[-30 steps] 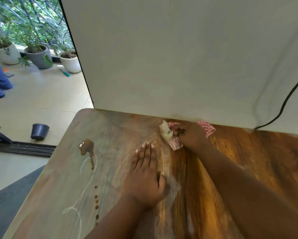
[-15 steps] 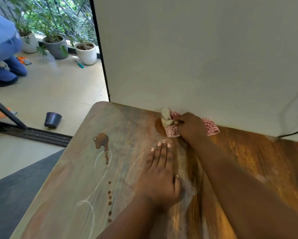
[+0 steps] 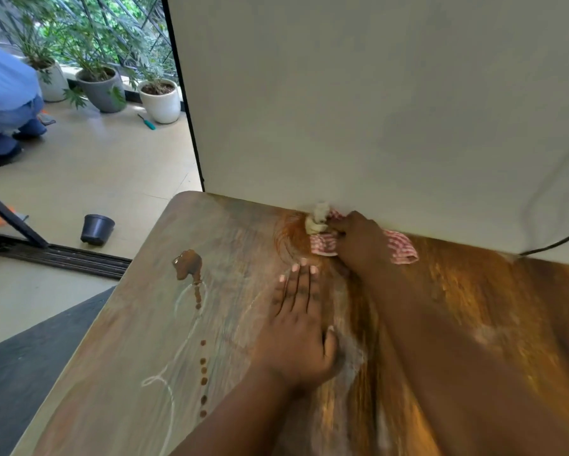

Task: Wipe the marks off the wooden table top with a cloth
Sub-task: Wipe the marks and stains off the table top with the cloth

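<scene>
The right hand (image 3: 358, 240) grips the bunched cloth (image 3: 324, 240) to scrub the counter (image 3: 474, 307), while the left hand (image 3: 296, 324), just behind it, lies flat, seemingly bracing.

White backdrop (image 3: 375, 110) blocks beyond—table's (image 3: 138, 324) left seemingly open.

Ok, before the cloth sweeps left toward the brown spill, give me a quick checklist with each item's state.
1. Right hand grips the cloth: ok.
2. Cloth touches the table: ok.
3. Left hand flat, steadying the table: ok.
4. Path to the brown spill free: not ok, left hand's fingers lie near it.
5. Brown drops and white lines cleaned: not ok.
6. Cloth clean enough: cannot tell.
</scene>
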